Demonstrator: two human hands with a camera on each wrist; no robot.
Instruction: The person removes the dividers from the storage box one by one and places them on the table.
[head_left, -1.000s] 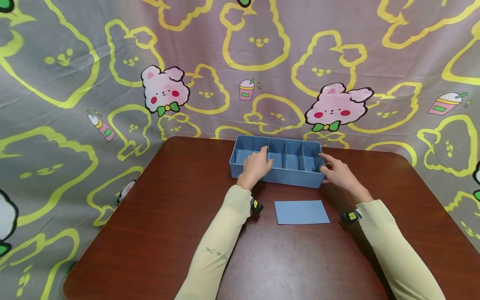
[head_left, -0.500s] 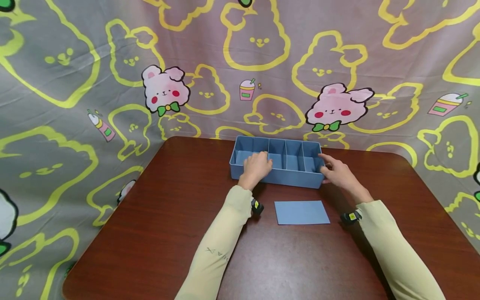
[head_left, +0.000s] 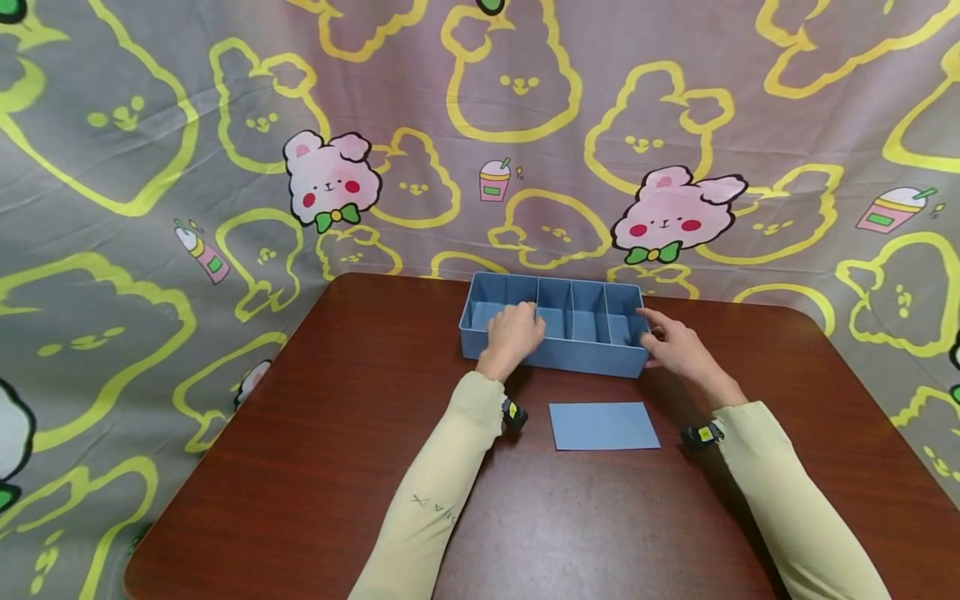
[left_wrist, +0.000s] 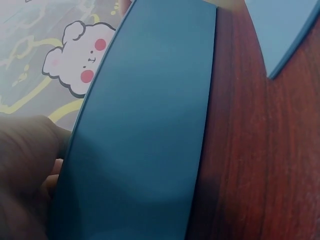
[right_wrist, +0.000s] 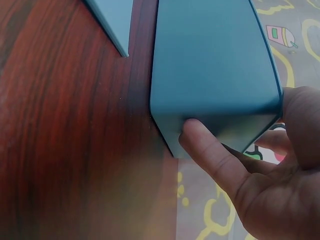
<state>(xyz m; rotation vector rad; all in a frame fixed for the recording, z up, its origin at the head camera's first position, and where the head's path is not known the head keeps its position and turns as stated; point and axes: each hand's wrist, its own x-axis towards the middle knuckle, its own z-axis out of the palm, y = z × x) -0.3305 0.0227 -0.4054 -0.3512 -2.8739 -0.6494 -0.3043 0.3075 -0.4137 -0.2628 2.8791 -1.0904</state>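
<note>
A long blue organizer box (head_left: 585, 356) with dividers stands at the back of the table. My left hand (head_left: 512, 337) reaches over its front wall, fingers bent down into the box around a divider (head_left: 537, 296); the fingertips are hidden. The left wrist view has the box's long front wall (left_wrist: 145, 110) in the middle, with part of that hand behind its rim. At the right end, my right hand (head_left: 678, 346) grips the box. Seen from the right wrist, one finger (right_wrist: 207, 147) presses the end wall while others reach around the rim.
A flat blue rectangular panel (head_left: 604, 426) lies on the brown table (head_left: 360, 433) in front of the box. Behind the table hangs a cartoon-print curtain (head_left: 420, 108), close to the box's back wall. Both wrists wear small black cameras.
The raised index finger of my left hand has bent down into the box beside the divider. My right hand stays at the box's end, and the panel has not moved.
</note>
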